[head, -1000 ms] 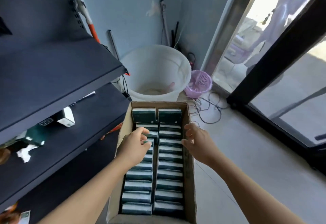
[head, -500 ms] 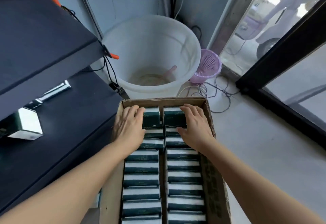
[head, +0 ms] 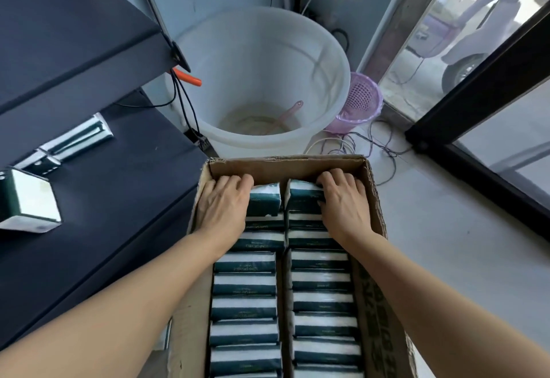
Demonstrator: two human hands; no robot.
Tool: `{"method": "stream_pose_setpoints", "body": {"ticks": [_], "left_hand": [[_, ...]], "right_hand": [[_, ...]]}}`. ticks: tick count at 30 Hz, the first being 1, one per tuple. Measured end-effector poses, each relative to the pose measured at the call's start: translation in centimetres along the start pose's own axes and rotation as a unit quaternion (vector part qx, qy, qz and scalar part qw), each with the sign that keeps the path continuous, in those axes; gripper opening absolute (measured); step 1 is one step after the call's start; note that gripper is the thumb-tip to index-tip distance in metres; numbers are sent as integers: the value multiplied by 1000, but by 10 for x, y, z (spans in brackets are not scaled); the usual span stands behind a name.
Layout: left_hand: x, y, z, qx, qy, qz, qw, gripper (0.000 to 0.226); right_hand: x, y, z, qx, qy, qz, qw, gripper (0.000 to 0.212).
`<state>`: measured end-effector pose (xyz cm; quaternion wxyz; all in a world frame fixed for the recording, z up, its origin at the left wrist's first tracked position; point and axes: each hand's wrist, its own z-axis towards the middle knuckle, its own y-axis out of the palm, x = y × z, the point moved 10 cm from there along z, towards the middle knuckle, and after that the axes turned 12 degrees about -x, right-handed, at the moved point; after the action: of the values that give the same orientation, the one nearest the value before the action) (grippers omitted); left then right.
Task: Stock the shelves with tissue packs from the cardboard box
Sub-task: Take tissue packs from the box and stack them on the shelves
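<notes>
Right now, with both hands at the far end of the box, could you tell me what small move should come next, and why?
Probably lift the two far packs straight up. The left hand curls over the far left pack and the right hand over the far right pack, both against the end wall of the cardboard box. Both packs already sit tilted above the rows, and the shelf has room.

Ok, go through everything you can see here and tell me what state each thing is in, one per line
Cardboard box: open on top, two rows of tissue packs.
Left hand: fingers curled over the far left pack.
Right hand: fingers curled over the far right pack.
Shelf: a few packs on it.
White bucket: upright, uncovered.
Pink basket: upright beside the bucket.
</notes>
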<state>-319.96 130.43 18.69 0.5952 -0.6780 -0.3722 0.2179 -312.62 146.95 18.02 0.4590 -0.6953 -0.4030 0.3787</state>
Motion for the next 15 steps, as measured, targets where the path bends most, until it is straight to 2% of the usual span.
{"method": "stream_pose_setpoints", "body": {"ticks": [4,8,12,15], "left_hand": [[2,-25,-20,-24,-23,-97,995,23],[1,-67,-52,-44,-70,-157,984,27],[-4,-120,-93,-36,-115,-195,973,29],[-11,-161,-133,-34,-142,-248,958,20]], "right_hand": [[-1,-24,-21,-18,-7,58,998,33],[-10,-70,-51,-37,-20,114,993,37],[-29,-123,-86,-40,-65,128,989,41],[-48,-168,-113,-18,-98,111,989,37]]}}
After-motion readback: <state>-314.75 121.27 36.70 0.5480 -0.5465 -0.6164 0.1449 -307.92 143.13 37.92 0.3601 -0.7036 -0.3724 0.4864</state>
